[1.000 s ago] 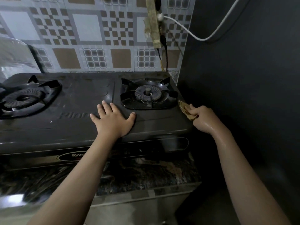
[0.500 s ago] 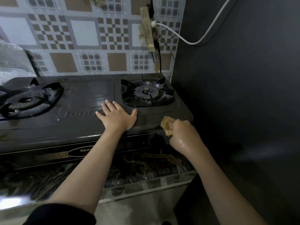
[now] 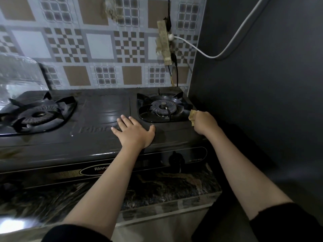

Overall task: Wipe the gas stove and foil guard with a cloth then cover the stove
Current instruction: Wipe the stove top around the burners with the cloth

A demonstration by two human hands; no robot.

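Right hand fisted round a small crumpled yellowish cloth, cloth on the right edge of the black two-burner gas stove, just beside the right burner; left hand flat, fingers spread, palm down on the stove top between the burners, holding nothing. Risks, my read: cloth could snag on the pointed black pan-support prongs if the stroke drifts left into the burner well; the stove looks free-standing on the dark marbled stone counter, so a hard push may slide it if the left hand lifts; dirty power strip with plugs hangs on the patterned tile wall right behind that burner, bad spot for a damp cloth. Stove top is dull pressed metal with embossed lettering, some sheen near the centre. Crinkled shiny foil guard stands far left, thin sheet, likely to dent or tear under firm wiping
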